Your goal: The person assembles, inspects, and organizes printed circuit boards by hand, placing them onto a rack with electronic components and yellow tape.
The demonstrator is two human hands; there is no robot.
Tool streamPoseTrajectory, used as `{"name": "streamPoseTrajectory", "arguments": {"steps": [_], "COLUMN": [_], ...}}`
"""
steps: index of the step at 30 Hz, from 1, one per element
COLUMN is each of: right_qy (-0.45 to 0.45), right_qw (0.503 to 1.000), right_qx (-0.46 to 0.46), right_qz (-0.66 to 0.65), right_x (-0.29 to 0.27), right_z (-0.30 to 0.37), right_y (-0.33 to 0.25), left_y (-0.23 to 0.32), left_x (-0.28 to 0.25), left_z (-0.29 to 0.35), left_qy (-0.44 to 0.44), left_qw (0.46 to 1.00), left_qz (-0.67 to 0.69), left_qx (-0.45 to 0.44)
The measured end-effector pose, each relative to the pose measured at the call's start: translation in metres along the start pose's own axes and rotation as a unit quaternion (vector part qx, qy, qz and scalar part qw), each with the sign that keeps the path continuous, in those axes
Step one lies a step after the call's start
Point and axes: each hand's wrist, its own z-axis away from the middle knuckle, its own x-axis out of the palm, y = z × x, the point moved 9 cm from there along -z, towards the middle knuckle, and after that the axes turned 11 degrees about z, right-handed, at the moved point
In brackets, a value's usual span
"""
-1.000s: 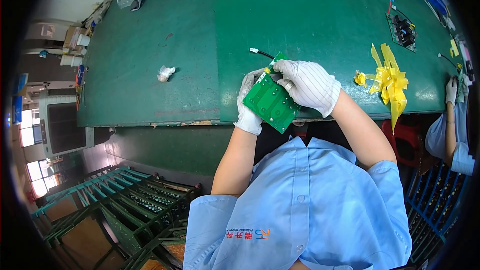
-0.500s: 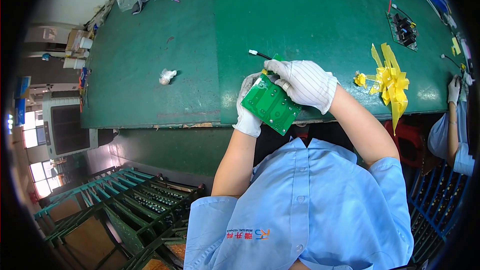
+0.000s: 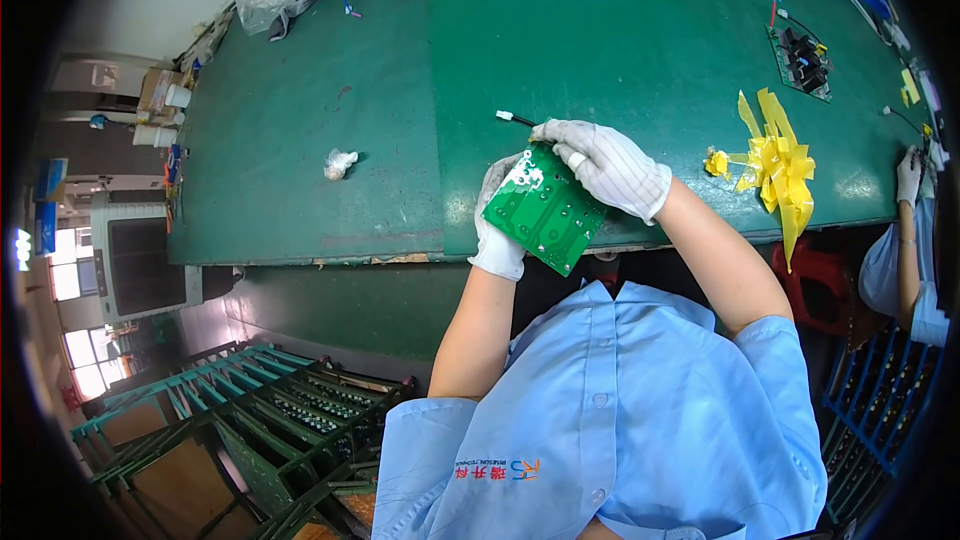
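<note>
Near the front edge of the table I hold a green circuit board (image 3: 548, 212), tilted, with its face of solder points turned up. A pale, shiny patch lies near its far-left corner. My left hand (image 3: 497, 225), in a white glove, grips the board along its left side, with most of its fingers hidden beneath. From the far right, my right hand (image 3: 607, 166), in a striped white glove, closes its bent fingers over the far edge. Beyond those fingers sticks out a black cable with a white plug (image 3: 504, 115).
Crumpled yellow tape (image 3: 783, 168) lies on the green table (image 3: 385, 70) to the right. Past it sits another circuit board (image 3: 801, 59) with black parts. A small white wad (image 3: 340, 163) is at left. Another person's gloved hand (image 3: 908, 176) rests at the right edge.
My right fingers have shifted off the board's far-left part, and the pale patch there now shows more fully. My left hand keeps its hold.
</note>
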Motion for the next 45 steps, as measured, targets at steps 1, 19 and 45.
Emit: {"name": "streamPoseTrajectory", "arguments": {"steps": [1,19,45], "right_qy": [0.004,0.074,0.017], "right_qw": [0.999,0.9,0.972], "right_qx": [0.03,0.353,0.204], "right_qz": [-0.025,0.244,0.115], "right_x": [-0.007,-0.097,-0.028], "right_z": [0.006,0.177,0.094], "right_y": [0.005,0.079,0.008], "left_y": [-0.003,0.025,0.121], "left_x": [0.002,0.028,0.021], "left_z": [0.0,0.004,0.039], "left_qy": [-0.006,-0.068,0.013], "left_qw": [1.0,0.997,0.811], "left_qz": [0.004,0.019,-0.457], "left_qx": [-0.005,0.037,0.366]}}
